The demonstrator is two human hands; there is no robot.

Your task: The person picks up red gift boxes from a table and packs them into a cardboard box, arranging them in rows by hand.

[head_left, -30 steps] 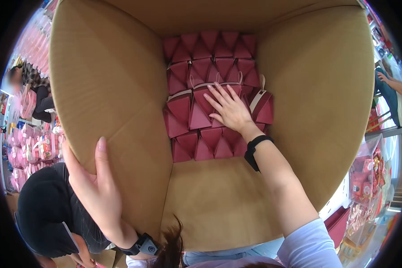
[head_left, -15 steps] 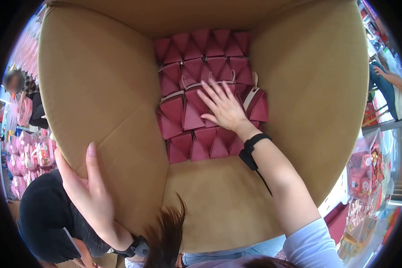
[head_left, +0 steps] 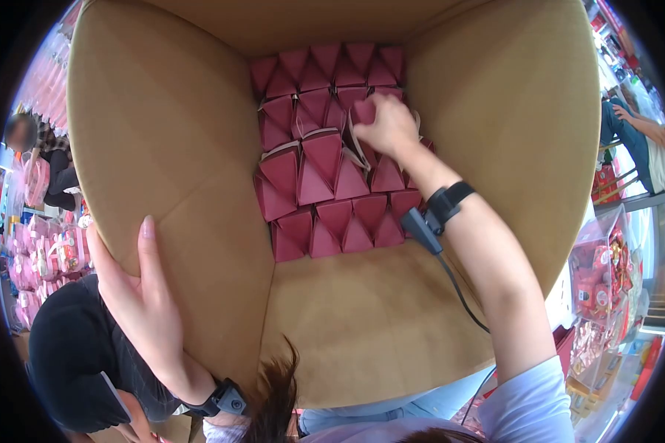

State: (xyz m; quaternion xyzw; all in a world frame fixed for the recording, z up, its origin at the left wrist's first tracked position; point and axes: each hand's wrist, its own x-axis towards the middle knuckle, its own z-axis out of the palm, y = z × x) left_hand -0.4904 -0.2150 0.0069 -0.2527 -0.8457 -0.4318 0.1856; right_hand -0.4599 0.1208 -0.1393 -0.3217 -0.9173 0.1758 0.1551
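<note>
A deep cardboard box (head_left: 332, 325) holds rows of dark pink folded triangular bags (head_left: 318, 166), some with pale strap loops. Down among them, my right hand (head_left: 391, 125) has its fingers closed round the top of one pink bag (head_left: 363, 112), toward the right of the upper rows. Its fingertips are partly hidden behind that bag. At the box's left edge my left hand (head_left: 148, 310) grips the cardboard wall, thumb inside and fingers outside.
A person in a dark cap (head_left: 66, 354) is at the lower left, close outside the box. Another person sits at the far left and one more at the right. Shelves with pink and red packaged goods (head_left: 602, 273) stand on both sides.
My right hand has gone from lying spread on the bags to closing on one, a little farther up and right. That bag is now tilted. My left hand stays on the box edge.
</note>
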